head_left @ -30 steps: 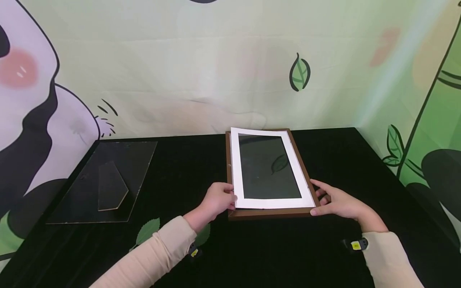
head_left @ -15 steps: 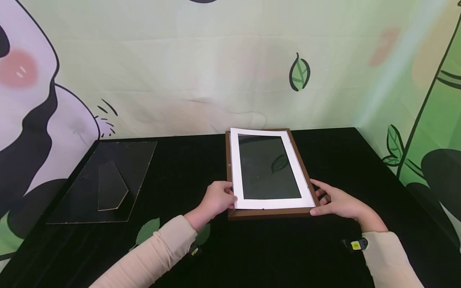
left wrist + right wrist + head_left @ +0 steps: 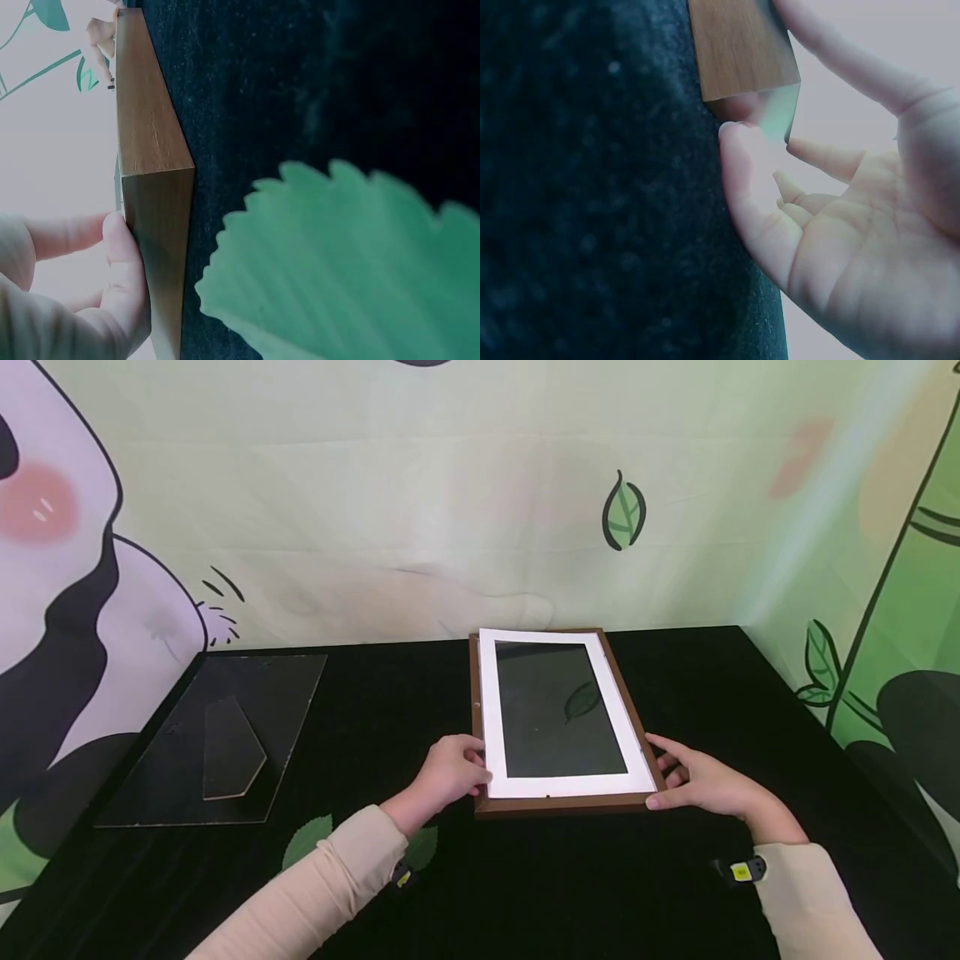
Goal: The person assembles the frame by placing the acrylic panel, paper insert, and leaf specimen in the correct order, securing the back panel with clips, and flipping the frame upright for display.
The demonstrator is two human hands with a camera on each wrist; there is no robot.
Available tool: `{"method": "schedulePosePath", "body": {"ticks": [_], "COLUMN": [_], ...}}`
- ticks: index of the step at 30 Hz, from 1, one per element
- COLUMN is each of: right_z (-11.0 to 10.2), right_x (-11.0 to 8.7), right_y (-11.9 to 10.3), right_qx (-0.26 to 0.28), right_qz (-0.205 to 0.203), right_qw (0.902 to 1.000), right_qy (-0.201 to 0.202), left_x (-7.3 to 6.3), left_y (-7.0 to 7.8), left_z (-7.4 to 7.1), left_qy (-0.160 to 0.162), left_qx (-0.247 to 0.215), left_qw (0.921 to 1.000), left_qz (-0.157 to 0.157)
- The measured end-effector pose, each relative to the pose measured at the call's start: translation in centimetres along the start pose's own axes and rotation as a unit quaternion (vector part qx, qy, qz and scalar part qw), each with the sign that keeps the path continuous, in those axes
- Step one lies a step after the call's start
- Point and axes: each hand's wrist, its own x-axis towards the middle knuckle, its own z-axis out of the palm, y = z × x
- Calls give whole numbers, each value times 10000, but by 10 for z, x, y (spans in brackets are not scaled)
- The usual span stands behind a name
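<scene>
A brown wooden picture frame (image 3: 570,808) lies flat at the back middle of the black table. On it rests a white mat (image 3: 570,787), its far left corner overlapping the frame's rim; dark glass or backing shows through the opening. My left hand (image 3: 450,767) pinches the mat's left edge near the front corner. The left wrist view has thumb and finger meeting just above the frame's side (image 3: 169,255). My right hand (image 3: 708,785) holds the frame's near right corner, thumb at the front and index finger along the side; the right wrist view shows the fingertips against the wood (image 3: 746,45).
A black backing board (image 3: 161,768) with an easel leg (image 3: 232,752) lies at the table's left. Printed green leaves (image 3: 306,843) show on the black cloth (image 3: 570,893) by the left forearm. A cartoon-printed backdrop (image 3: 330,510) rises directly behind the table.
The mat has slid slightly toward me, and its near edge now sits closer to the frame's front rail. My left hand has shifted a little; the right hand and frame stay put.
</scene>
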Motion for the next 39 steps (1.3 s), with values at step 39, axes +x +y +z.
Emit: {"method": "schedulePosePath", "body": {"ticks": [39], "right_z": [1], "right_x": [3], "right_y": [8], "right_qx": [294], "right_qz": [-66], "right_qw": [9995], "right_qy": [61], "left_x": [141], "left_y": [18], "left_z": [-41], "left_qy": [916], "left_qx": [79], "left_qw": [9943], "left_qz": [538]}}
